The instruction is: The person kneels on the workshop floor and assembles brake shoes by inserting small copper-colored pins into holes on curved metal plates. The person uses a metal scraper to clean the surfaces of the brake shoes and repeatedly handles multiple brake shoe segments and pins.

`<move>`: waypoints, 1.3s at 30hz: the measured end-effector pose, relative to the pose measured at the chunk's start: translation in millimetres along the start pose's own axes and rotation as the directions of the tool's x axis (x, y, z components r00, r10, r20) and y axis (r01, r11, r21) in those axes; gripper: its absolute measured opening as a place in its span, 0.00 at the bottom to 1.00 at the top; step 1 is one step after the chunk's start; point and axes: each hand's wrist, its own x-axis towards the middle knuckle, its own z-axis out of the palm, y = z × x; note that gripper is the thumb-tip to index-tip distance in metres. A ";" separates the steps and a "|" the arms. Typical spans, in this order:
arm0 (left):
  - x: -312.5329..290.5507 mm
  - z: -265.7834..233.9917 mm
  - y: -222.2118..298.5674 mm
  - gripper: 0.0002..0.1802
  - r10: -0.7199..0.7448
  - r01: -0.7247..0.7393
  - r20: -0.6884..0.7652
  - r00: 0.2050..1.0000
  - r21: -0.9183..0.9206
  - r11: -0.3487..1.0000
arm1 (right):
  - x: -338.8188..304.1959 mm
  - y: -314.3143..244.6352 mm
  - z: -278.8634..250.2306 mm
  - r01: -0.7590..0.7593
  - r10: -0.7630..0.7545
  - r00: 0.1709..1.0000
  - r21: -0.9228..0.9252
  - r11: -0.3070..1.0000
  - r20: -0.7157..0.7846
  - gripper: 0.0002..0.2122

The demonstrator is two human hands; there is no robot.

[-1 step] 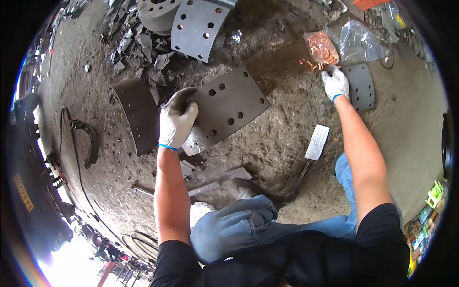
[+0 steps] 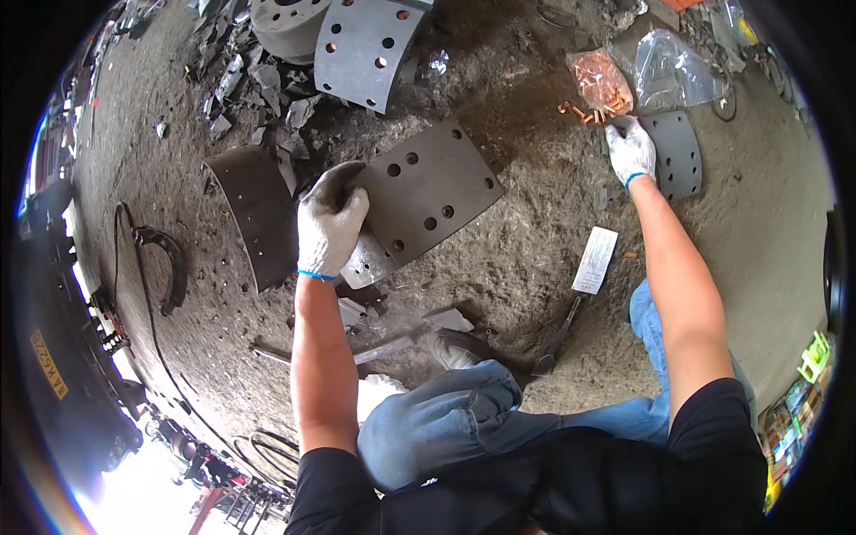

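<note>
On the gritty brown floor (image 2: 526,267), little has shifted: the left white-gloved hand (image 2: 330,223) pinches a grey, hole-drilled plate (image 2: 423,189); the right white-gloved hand (image 2: 631,150), grip unclear, stays beside copper-coloured metal rivets (image 2: 598,117).

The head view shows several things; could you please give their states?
Dark grey rectangular holed plate: held at its left end.
White-gloved left hand: closed on that plate.
White-gloved right hand: at loose copper-coloured rivets, grip unclear.
Clear plastic bag holding rivets: lying down, more rivets beside it.
Clear bag right of it: crumpled, seemingly empty.
</note>
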 end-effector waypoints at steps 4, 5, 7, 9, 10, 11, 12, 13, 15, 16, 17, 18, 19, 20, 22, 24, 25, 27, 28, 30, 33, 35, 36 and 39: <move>-2.1 2.4 5.2 0.19 -0.037 0.037 -0.003 0.999 -0.031 0.999 | -24.8 -10.2 8.1 0.079 -0.050 0.993 0.281 0.956 -0.109 0.14; -2.3 3.0 2.8 0.19 -0.012 0.012 -0.001 1.000 0.007 1.000 | -39.2 -37.8 4.5 0.049 -0.026 0.997 0.368 0.928 -0.069 0.13; 0.8 9.1 8.5 0.18 -0.005 0.004 0.031 1.000 0.034 0.999 | -60.1 -65.7 9.2 -0.052 0.017 0.997 0.549 0.834 0.069 0.09; 1.4 9.9 6.2 0.18 -0.014 0.014 0.022 1.000 0.020 1.000 | -85.5 -109.9 6.2 -0.210 0.014 0.965 0.741 0.638 0.262 0.08; 1.4 10.7 5.0 0.18 -0.017 0.017 0.021 1.000 0.011 1.000 | -98.8 -126.0 5.4 -0.217 -0.037 0.956 0.785 0.580 0.292 0.08; 2.5 13.5 4.1 0.18 0.000 0.000 0.019 1.000 -0.008 1.000 | -109.9 -137.4 5.5 -0.252 -0.062 0.942 0.817 0.519 0.330 0.08; 2.9 12.9 6.0 0.18 -0.009 0.009 0.016 1.000 0.004 1.000 | -118.4 -148.7 8.0 -0.288 -0.096 0.926 0.846 0.449 0.366 0.08; 3.1 12.0 9.2 0.18 -0.019 0.018 0.014 1.000 0.015 1.000 | -124.9 -156.7 11.6 -0.191 -0.178 0.934 0.853 0.485 0.310 0.08; 0.4 9.4 7.3 0.18 -0.023 0.023 -0.003 1.000 0.026 0.999 | -141.3 -179.2 -5.2 -0.046 -0.290 0.916 0.794 0.606 0.275 0.09; 0.0 10.4 5.8 0.18 -0.035 0.035 -0.022 0.999 -0.004 0.999 | -146.6 -184.1 -10.6 0.091 -0.375 0.896 0.729 0.679 0.237 0.10; -0.5 13.5 4.9 0.18 -0.046 0.044 -0.040 0.998 -0.037 0.998 | -151.1 -185.3 -14.6 0.130 -0.420 0.868 0.695 0.707 0.265 0.10; -0.9 16.0 4.3 0.17 -0.058 0.054 -0.058 0.997 -0.071 0.996 | -155.7 -185.5 -13.6 0.169 -0.462 0.853 0.710 0.684 0.242 0.10; -0.1 16.7 5.4 0.17 -0.052 0.049 -0.058 0.997 -0.054 0.997 | -158.4 -185.9 -15.1 0.166 -0.468 0.845 0.702 0.693 0.261 0.09; 1.1 16.3 8.3 0.18 -0.047 0.044 -0.062 0.997 -0.036 0.998 | -160.1 -187.1 -16.9 0.166 -0.476 0.834 0.694 0.700 0.280 0.09; -0.4 16.5 9.2 0.17 -0.056 0.053 -0.070 0.996 -0.038 0.998 | -162.9 -192.1 -21.0 0.088 -0.464 0.810 0.709 0.700 0.357 0.09; -0.1 18.3 8.8 0.17 -0.078 0.072 -0.071 0.994 -0.079 0.994 | -163.2 -197.5 -22.9 0.096 -0.486 0.789 0.706 0.702 0.377 0.10; 0.5 17.9 7.7 0.17 -0.069 0.065 -0.062 0.996 -0.060 0.996 | -163.2 -200.9 -22.7 0.142 -0.516 0.777 0.698 0.702 0.361 0.10; 2.0 16.6 5.4 0.17 -0.048 0.047 -0.041 0.998 -0.022 0.999 | -163.3 -206.1 -20.5 0.151 -0.522 0.759 0.674 0.723 0.390 0.11; 1.7 16.2 5.0 0.17 -0.055 0.054 -0.037 0.998 -0.021 0.998 | -163.8 -204.8 -19.3 0.147 -0.527 0.750 0.677 0.722 0.399 0.11; 1.5 15.6 4.0 0.17 -0.067 0.066 -0.030 0.997 -0.020 0.998 | -164.1 -201.4 -15.7 0.141 -0.539 0.731 0.680 0.720 0.418 0.11; 2.5 15.1 4.8 0.17 -0.031 0.031 -0.023 0.999 0.020 0.999 | -164.0 -200.0 -15.7 0.188 -0.551 0.714 0.640 0.745 0.431 0.13; 2.6 15.9 1.8 0.17 -0.020 0.021 -0.029 0.999 0.015 1.000 | -161.6 -201.0 -19.7 0.273 -0.599 0.670 0.605 0.748 0.438 0.13; 2.8 16.2 0.7 0.18 -0.015 0.015 -0.032 0.999 0.013 1.000 | -157.4 -202.6 -23.4 0.370 -0.654 0.629 0.578 0.728 0.420 0.13; 1.8 16.1 1.5 0.16 -0.011 0.011 -0.033 0.999 0.013 1.000 | -149.3 -203.2 -21.8 0.489 -0.723 0.573 0.548 0.679 0.386 0.12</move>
